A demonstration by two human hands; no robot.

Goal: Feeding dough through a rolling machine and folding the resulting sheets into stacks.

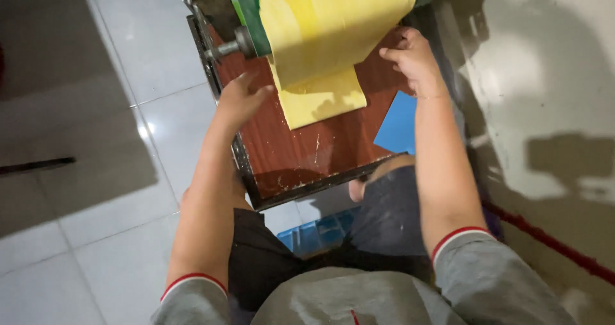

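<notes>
- Your left hand (240, 100) rests loosely open, gripping nothing; the yellow sheet (320, 49) lies just right of its fingertips.
- Your right hand (413, 59), fingers curled but empty, sits at the sheet's opposite edge.
- The sheet's long axis runs from the roller (246, 17) toward you, over the board (307, 149).

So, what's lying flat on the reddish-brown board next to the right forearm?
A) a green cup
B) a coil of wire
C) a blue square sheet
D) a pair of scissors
C: a blue sheet lies flat on the board, partly under the right forearm, near the yellow sheet.
</notes>
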